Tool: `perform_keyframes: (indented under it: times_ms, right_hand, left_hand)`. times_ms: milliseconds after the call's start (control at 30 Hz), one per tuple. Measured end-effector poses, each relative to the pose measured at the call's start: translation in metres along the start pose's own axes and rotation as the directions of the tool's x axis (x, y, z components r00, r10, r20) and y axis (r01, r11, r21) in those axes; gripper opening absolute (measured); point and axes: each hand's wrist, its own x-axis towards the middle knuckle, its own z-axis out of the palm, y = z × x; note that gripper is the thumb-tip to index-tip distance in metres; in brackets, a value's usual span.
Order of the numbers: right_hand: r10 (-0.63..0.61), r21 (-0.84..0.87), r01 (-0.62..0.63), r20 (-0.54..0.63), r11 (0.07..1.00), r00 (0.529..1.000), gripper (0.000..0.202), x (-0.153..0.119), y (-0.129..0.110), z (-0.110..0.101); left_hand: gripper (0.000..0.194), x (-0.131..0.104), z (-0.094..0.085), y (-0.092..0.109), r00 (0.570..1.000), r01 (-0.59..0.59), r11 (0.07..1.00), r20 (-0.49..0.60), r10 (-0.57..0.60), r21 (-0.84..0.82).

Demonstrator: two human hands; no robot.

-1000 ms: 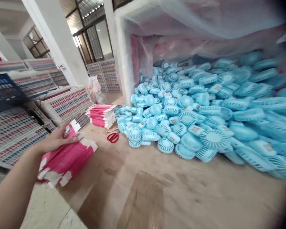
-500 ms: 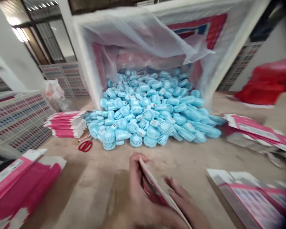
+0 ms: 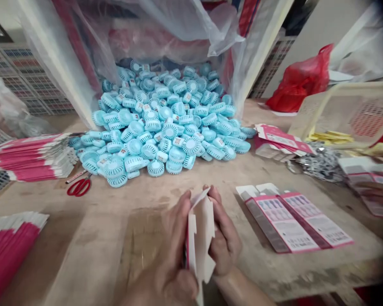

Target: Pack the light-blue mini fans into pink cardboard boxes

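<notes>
Between my two hands is a small carton [image 3: 201,225], white inside, its open end and flaps facing up toward me. My left hand [image 3: 175,246] grips its left side, fingers along the outer wall. On the other side, my right hand [image 3: 225,236] holds the right wall with bent fingers. Beyond them a big heap of light blue mini fans [image 3: 169,131] spills from a plastic-lined box. Two pink and white cartons [image 3: 284,221] lie side by side to the right of my hands.
Stacks of flat pink cartons [image 3: 35,155] stand at left, with more [image 3: 9,250] nearer. Red scissors [image 3: 79,187] lie beside them. At right are a carton pile [image 3: 282,140], silvery items [image 3: 321,163], a cream basket [image 3: 347,110], a red bag [image 3: 301,80] and another person's hand [image 3: 381,189].
The view has turned right and downward. The carton between my hands, earlier seen flat and edge-on, is now spread open, and my right hand has closed against its side.
</notes>
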Motion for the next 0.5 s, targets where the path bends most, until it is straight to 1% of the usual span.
perform_keyframes:
  times_ms: [100,133,167,200,233,267,300,333,367,400,467,500]
  right_hand:
    - [-0.027,0.034,0.026,0.041,0.999,0.999,0.039,0.001,0.001,-0.002]
    - [-0.014,0.048,0.012,0.046,0.999,0.999,0.039,0.000,0.002,-0.003]
    - [0.009,0.067,-0.012,0.036,0.998,0.999,0.041,-0.001,0.003,-0.002]
    - [0.036,0.093,-0.036,0.011,0.995,0.999,0.044,-0.003,0.003,-0.002]
    - [0.055,0.121,-0.053,-0.019,0.991,0.998,0.047,-0.005,0.003,-0.001]
    - [0.062,0.147,-0.057,-0.032,0.988,0.998,0.049,-0.008,0.002,0.001]
    - [0.045,0.169,-0.038,-0.037,0.985,0.998,0.049,-0.010,0.001,0.001]
    - [0.022,0.186,-0.014,-0.040,0.982,0.999,0.047,-0.013,-0.002,0.001]
    - [0.006,0.194,0.000,-0.029,0.981,1.000,0.045,-0.014,-0.005,0.001]
    - [0.006,0.195,-0.002,-0.021,0.981,1.000,0.044,-0.016,-0.008,-0.001]
    - [0.040,0.181,-0.035,-0.024,0.983,0.999,0.040,-0.017,-0.012,-0.008]
    - [0.058,0.167,-0.053,-0.026,0.985,0.998,0.038,-0.017,-0.011,-0.012]
  left_hand:
    - [0.102,0.014,-0.024,0.006,0.988,-0.091,0.996,0.126,0.091,-0.005]
    - [0.097,0.018,-0.029,0.007,0.985,-0.101,0.995,0.140,0.103,-0.023]
    - [0.083,0.021,-0.032,0.008,0.987,-0.101,0.994,0.122,0.107,-0.049]
    - [0.062,0.024,-0.033,0.009,0.992,-0.104,0.991,0.070,0.109,-0.081]
    - [0.040,0.025,-0.033,0.011,0.993,-0.122,0.987,-0.013,0.121,-0.108]
    - [0.025,0.025,-0.031,0.013,0.984,-0.155,0.981,-0.111,0.142,-0.114]
    - [0.017,0.025,-0.028,0.015,0.962,-0.202,0.975,-0.205,0.179,-0.097]
    - [0.016,0.024,-0.025,0.018,0.942,-0.242,0.968,-0.256,0.217,-0.071]
    - [0.016,0.022,-0.021,0.021,0.938,-0.261,0.963,-0.252,0.237,-0.067]
    - [0.017,0.020,-0.018,0.023,0.954,-0.248,0.964,-0.200,0.224,-0.099]
    - [0.028,0.016,-0.013,0.027,0.988,-0.153,0.961,-0.039,0.148,-0.231]
    - [0.032,0.014,-0.011,0.026,0.994,-0.100,0.953,0.016,0.110,-0.287]
